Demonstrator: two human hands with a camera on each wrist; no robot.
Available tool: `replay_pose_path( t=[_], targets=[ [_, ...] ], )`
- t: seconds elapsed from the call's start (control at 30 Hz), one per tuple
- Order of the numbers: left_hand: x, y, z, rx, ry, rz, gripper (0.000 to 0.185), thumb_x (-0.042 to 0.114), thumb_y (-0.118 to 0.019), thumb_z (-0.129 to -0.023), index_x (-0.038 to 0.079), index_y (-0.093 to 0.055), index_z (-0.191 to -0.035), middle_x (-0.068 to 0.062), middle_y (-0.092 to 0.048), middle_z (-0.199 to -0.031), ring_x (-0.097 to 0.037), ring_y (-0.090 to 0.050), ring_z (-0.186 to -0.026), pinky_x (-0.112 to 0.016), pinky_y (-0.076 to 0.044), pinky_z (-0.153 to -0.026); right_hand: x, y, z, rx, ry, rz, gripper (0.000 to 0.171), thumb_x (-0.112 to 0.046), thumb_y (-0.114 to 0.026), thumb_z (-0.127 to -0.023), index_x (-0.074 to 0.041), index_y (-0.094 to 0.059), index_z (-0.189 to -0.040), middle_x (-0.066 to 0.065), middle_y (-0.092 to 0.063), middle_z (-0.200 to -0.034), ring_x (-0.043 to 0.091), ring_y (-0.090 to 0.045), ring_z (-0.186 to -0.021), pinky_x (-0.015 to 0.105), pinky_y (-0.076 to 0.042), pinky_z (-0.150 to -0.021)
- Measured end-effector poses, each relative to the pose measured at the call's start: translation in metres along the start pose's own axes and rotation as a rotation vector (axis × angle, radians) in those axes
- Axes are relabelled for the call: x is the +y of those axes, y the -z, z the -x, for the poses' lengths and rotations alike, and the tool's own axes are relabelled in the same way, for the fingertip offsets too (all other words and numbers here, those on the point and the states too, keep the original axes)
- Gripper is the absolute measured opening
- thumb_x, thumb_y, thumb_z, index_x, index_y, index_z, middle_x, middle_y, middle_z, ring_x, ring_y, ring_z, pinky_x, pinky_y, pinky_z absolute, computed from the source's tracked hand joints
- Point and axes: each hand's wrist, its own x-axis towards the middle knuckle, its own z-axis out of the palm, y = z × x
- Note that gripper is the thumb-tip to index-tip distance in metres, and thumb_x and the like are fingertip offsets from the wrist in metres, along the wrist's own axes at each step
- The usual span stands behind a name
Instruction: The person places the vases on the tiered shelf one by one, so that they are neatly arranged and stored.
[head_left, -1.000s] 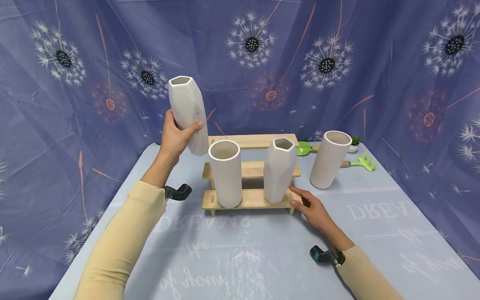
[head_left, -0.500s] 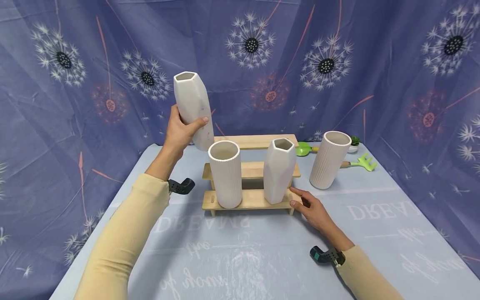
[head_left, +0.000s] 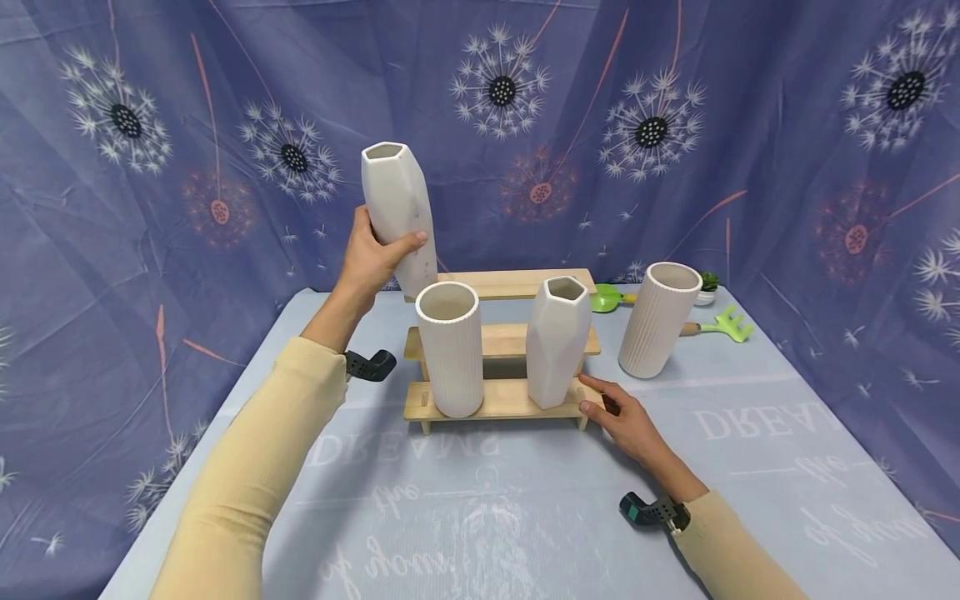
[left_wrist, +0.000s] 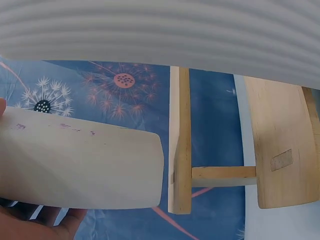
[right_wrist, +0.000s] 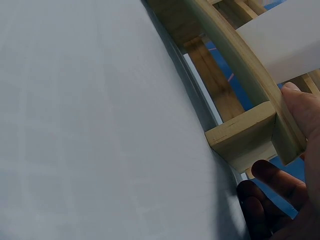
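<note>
Faceted white vase (head_left: 400, 215), tilted and raised above the wooden stepped shelf (head_left: 501, 335), sits in the left hand (head_left: 372, 260), fingers wrapped round its lower body. The shelf's bottom step carries a ribbed cylinder vase (head_left: 450, 347) and a second faceted vase (head_left: 557, 342). Only the left wrist view shows faint purple specks on the matte held vase (left_wrist: 80, 167). The right wrist view shows the right hand (right_wrist: 287, 180) pinching the shelf's corner (right_wrist: 250, 132).

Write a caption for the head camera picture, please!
Left hand lifts a faceted white vase above a wooden step shelf while the right hand steadies its corner.
</note>
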Motion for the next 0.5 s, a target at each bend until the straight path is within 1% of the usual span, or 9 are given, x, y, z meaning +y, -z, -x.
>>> replay_pose_path(
  t=[0.13,0.23,0.33,0.5],
  targets=[
    [0.001,-0.004,-0.004,-0.019,0.007,0.009,0.08,0.028,-0.075,-0.078,0.015,-0.025,-0.139,-0.012,-0.043,-0.138,-0.026,-0.05,-0.12,-0.046,-0.042,-0.101,0.001,0.0,0.0,0.003,0.005,0.017,0.054,-0.039,-0.06,-0.09,-0.022,-0.047,-0.14,0.013,-0.045,-0.142,0.022,-0.051,-0.111,0.016,-0.045,-0.084],
    [0.001,-0.008,-0.006,-0.028,0.01,0.013,0.08,0.027,-0.075,-0.077,0.014,-0.025,-0.138,-0.012,-0.043,-0.136,-0.026,-0.051,-0.119,-0.045,-0.043,-0.1,0.001,0.0,0.0,0.011,-0.005,0.035,0.054,-0.042,-0.06,-0.09,-0.024,-0.047,-0.139,0.011,-0.045,-0.143,0.021,-0.051,-0.111,0.019,-0.045,-0.085],
    [0.001,-0.012,-0.009,-0.031,0.017,-0.001,0.08,0.027,-0.076,-0.076,0.014,-0.026,-0.138,-0.011,-0.044,-0.135,-0.025,-0.052,-0.118,-0.045,-0.043,-0.099,0.001,0.0,-0.001,0.013,-0.011,0.044,0.055,-0.044,-0.06,-0.09,-0.024,-0.047,-0.14,0.01,-0.045,-0.143,0.02,-0.05,-0.112,0.02,-0.045,-0.086],
    [0.002,-0.016,-0.01,-0.029,0.027,-0.03,0.081,0.027,-0.076,-0.076,0.015,-0.026,-0.138,-0.01,-0.045,-0.136,-0.025,-0.052,-0.118,-0.045,-0.043,-0.099,0.0,0.0,0.0,0.016,-0.002,0.035,0.055,-0.043,-0.061,-0.089,-0.024,-0.047,-0.139,0.01,-0.046,-0.142,0.019,-0.051,-0.11,0.019,-0.046,-0.084]
  ],
)
